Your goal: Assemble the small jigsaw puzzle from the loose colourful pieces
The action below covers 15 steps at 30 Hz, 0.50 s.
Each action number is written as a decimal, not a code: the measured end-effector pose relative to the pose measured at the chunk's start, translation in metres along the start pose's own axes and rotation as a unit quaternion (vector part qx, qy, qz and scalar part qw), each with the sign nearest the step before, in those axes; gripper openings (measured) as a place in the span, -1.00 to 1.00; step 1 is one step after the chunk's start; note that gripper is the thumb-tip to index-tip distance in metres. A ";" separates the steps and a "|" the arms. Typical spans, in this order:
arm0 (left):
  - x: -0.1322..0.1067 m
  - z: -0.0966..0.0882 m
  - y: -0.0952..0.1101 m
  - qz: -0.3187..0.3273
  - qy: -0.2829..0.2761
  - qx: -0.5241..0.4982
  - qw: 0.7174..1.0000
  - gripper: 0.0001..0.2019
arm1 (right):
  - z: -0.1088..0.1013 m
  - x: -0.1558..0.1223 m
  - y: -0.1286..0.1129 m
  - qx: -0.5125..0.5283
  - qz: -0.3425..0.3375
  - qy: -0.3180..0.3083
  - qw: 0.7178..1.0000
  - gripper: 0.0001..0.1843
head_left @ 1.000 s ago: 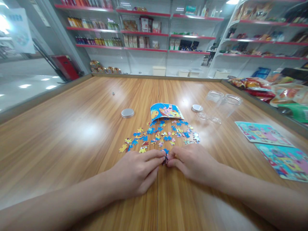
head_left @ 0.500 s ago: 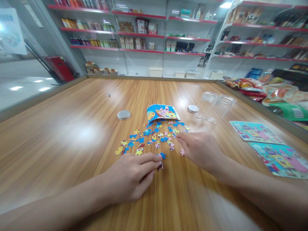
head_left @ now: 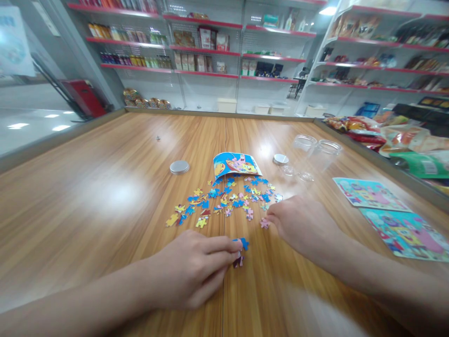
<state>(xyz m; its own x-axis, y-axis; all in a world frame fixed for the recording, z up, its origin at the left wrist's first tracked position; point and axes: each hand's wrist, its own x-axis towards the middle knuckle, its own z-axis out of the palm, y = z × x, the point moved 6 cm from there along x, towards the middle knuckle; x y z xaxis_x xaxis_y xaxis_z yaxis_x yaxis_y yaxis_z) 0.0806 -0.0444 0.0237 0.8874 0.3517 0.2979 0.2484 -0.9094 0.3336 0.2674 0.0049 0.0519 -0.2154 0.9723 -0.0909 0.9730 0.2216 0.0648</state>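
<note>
My left hand [head_left: 196,267] is closed at its fingertips on a small cluster of joined puzzle pieces [head_left: 244,244], blue at the top and dark with pink below. The fingers hide part of that cluster, which is low over or on the table. To the right, my right hand [head_left: 301,224] has its thumb and fingers pinched at the edge of a pink puzzle piece [head_left: 264,223]. Beyond both hands lie scattered puzzle pieces [head_left: 205,204] in blue, yellow, pink and red. A curved picture sheet [head_left: 236,164] with cartoon figures stands behind them.
Two cartoon picture cards [head_left: 372,194] lie at the right. Clear plastic jars [head_left: 326,157] stand at the back right beside a silver lid [head_left: 281,159]; another silver lid [head_left: 179,167] lies left of the pieces. Packaged goods [head_left: 403,135] are past the table's raised right edge.
My left hand has drawn the joined pieces nearer to me and slightly right. My right hand has come down and back from the scattered pieces to the pink piece.
</note>
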 end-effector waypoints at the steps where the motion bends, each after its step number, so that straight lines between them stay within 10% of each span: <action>1: 0.000 0.000 0.000 0.000 0.002 0.002 1.000 -0.68 | 0.000 0.000 0.000 0.009 0.001 -0.005 1.000 -0.75; 15: -0.002 0.001 0.000 -0.011 -0.003 0.007 1.000 -0.68 | 0.014 -0.013 -0.019 0.064 -0.064 -0.057 0.994 -0.88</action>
<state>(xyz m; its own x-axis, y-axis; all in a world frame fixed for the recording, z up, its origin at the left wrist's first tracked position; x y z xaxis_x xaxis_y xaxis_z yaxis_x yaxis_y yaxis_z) 0.0796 -0.0453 0.0219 0.8842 0.3695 0.2858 0.2724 -0.9049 0.3271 0.2531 -0.0125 0.0374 -0.3343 0.9203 -0.2032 0.9424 0.3244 -0.0813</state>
